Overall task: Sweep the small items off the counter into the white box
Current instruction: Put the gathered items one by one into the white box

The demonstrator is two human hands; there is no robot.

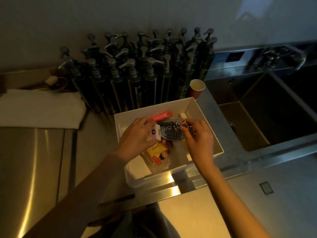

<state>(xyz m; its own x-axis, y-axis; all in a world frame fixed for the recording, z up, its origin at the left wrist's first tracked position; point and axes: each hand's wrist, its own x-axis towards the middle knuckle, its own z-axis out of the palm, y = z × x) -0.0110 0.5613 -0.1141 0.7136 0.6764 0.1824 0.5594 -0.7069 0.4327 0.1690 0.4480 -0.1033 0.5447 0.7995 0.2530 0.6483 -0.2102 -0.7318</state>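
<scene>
Now both my hands hang over the white box (pixel 197 107) on the table. My left hand (pixel 135 136) pinches a small white packet (pixel 35 134); my right hand (pixel 199 136) pinches a little tube (pixel 183 122) above the dark spiral pack (pixel 169 133). Other small items already lie inside. The box overhangs the table's front edge, so pressing on that end could, I judge, tip it.

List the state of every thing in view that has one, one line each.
white box: open, partly filled, on the counter
left hand: holding a small white packet over the box
right hand: pinching a small item over the box
paper cup: upright
pump bottles: upright, clustered against the wall
sink: no water visible
</scene>
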